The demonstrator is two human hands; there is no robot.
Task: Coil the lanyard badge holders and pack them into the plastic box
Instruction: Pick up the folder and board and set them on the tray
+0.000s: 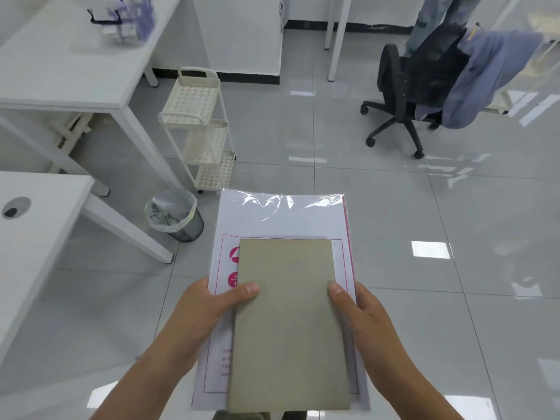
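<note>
Gripping a stack from both sides, the left hand (203, 310) and the right hand (368, 319) each lay a thumb on top of a flat olive-grey cardboard sheet (288, 325), with the remaining fingers hidden underneath. The cardboard lies on a clear plastic sleeve holding white paper printed with pink lines and round marks (281, 219); the cardboard covers most of that print, and the small pink text at the sleeve's left edge is too blurred to read. Both forearms reach forward from the bottom edge, which cuts them off, and the stack is held level over the glossy grey tiled floor (394, 207).

Far off at upper left, on a white table (60, 65), sits a clear plastic box with dark blue lanyards (127, 16), smeared by blur so its contents cannot be counted. Nearer stand a cream perforated three-tier trolley (200, 122) and a mesh waste bin lined with a clear bag (175, 216). A black swivel chair draped with a blue-grey garment (424, 86) stands at upper right.
</note>
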